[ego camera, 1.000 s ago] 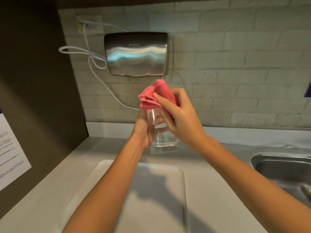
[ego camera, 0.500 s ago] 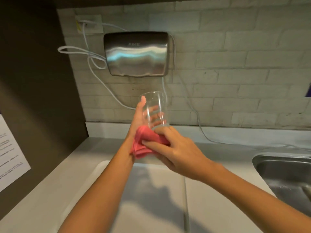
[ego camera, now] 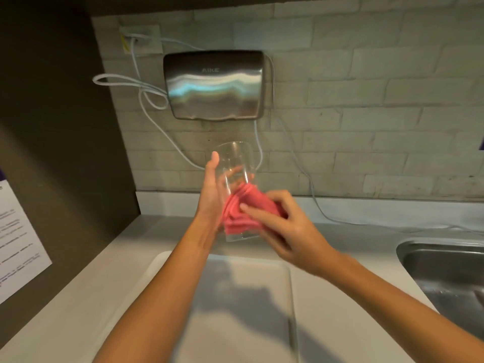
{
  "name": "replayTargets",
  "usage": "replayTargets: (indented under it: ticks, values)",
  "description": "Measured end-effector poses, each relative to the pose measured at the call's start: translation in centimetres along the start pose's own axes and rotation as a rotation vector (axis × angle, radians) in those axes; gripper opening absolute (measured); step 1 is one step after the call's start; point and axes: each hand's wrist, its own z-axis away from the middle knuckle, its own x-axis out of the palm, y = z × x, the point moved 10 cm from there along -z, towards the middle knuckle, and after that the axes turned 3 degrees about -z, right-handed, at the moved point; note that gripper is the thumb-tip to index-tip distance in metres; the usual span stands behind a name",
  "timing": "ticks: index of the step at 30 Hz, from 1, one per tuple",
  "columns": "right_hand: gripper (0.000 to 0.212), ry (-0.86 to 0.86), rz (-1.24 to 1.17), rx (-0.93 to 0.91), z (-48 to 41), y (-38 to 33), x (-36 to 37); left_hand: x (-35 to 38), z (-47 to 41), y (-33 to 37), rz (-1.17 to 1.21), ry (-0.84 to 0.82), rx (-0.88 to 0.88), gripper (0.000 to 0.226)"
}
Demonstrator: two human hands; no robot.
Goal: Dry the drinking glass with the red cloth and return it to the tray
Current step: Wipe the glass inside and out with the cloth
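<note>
A clear drinking glass is held upright in the air above the counter, mouth up. My left hand grips it from the left side, fingers wrapped behind it. The bunched red cloth is pressed against the glass's lower outside by my right hand, which is closed on it. The cloth hides most of the lower wall; the base shows just below it. A pale rectangular tray lies on the counter directly beneath, with nothing on it.
A steel hand dryer hangs on the brick wall behind the glass, with white cables looping beside it. A steel sink is set in the counter at the right. A dark side wall with a paper sheet stands at the left.
The red cloth came off the rim of the glass and went down to its lower outside with my right hand. My left hand kept its grip on the glass throughout.
</note>
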Motion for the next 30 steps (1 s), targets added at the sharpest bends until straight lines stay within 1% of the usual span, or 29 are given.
replayTargets:
  ticks: [2, 3, 5, 6, 8, 10, 13, 14, 16, 17, 20, 22, 24, 26, 27, 28, 30]
  values:
    - [0.039, 0.147, -0.049, 0.119, -1.7, 1.8, -1.7, 0.8, 0.3, -0.3, -0.066, -0.030, 0.019, 0.065]
    - [0.040, 0.232, -0.094, 0.207, -2.5, 2.8, -2.7, 1.3, 0.4, -0.5, -0.060, -0.039, 0.017, 0.065]
    - [0.038, 0.363, -0.240, 0.385, -3.2, 4.7, -3.5, 1.7, 0.4, -0.7, 0.019, -0.045, -0.007, 0.066]
    - [0.037, 0.396, -0.308, 0.447, -3.0, 5.2, -3.3, 1.6, 0.2, -0.7, 0.049, -0.037, -0.002, 0.066]
    - [0.036, 0.418, -0.390, 0.500, -2.3, 5.2, -2.8, 1.5, 0.2, -0.6, 0.062, -0.021, 0.011, 0.066]
    - [0.036, 0.446, -0.437, 0.510, -1.7, 5.1, -2.5, 1.2, 0.4, -1.1, 0.031, 0.030, 0.016, 0.069]
    - [0.040, 0.512, -0.434, 0.519, -0.6, 5.9, -2.7, 0.5, 0.8, -1.7, -0.153, 0.174, -0.005, 0.087]
    - [0.042, 0.520, -0.428, 0.528, -0.2, 6.1, -2.7, 0.2, 0.7, -1.7, -0.232, 0.214, -0.004, 0.089]
    - [0.042, 0.522, -0.417, 0.537, 0.4, 6.4, -2.9, -0.1, 0.7, -1.2, -0.315, 0.266, 0.021, 0.081]
    - [0.043, 0.518, -0.405, 0.528, 0.4, 6.4, -3.1, -0.1, 0.7, -1.1, -0.319, 0.272, 0.031, 0.075]
    - [0.045, 0.495, -0.340, 0.497, 0.0, 6.5, -3.4, 0.8, 0.6, -1.8, -0.270, 0.215, -0.009, 0.069]
    - [0.043, 0.491, -0.314, 0.503, -0.4, 6.7, -3.4, 1.5, 0.4, -2.3, -0.287, 0.151, -0.052, 0.073]
    - [0.042, 0.474, -0.283, 0.504, -0.5, 6.6, -3.3, 2.1, 0.4, -2.5, -0.312, 0.122, -0.066, 0.075]
    - [0.042, 0.439, -0.212, 0.454, -0.8, 5.7, -3.2, 2.3, 0.3, -2.7, -0.265, 0.125, -0.046, 0.060]
    - [0.041, 0.397, -0.170, 0.411, -0.8, 5.0, -2.9, 2.2, 0.4, -2.7, -0.227, 0.130, -0.040, 0.052]
    - [0.040, 0.330, -0.118, 0.355, -0.8, 4.1, -2.5, 2.0, 0.3, -2.8, -0.197, 0.131, -0.036, 0.050]
    - [0.039, 0.159, 0.035, 0.206, 0.0, 2.2, -1.1, 1.8, 0.2, -3.2, -0.127, 0.090, -0.071, 0.057]
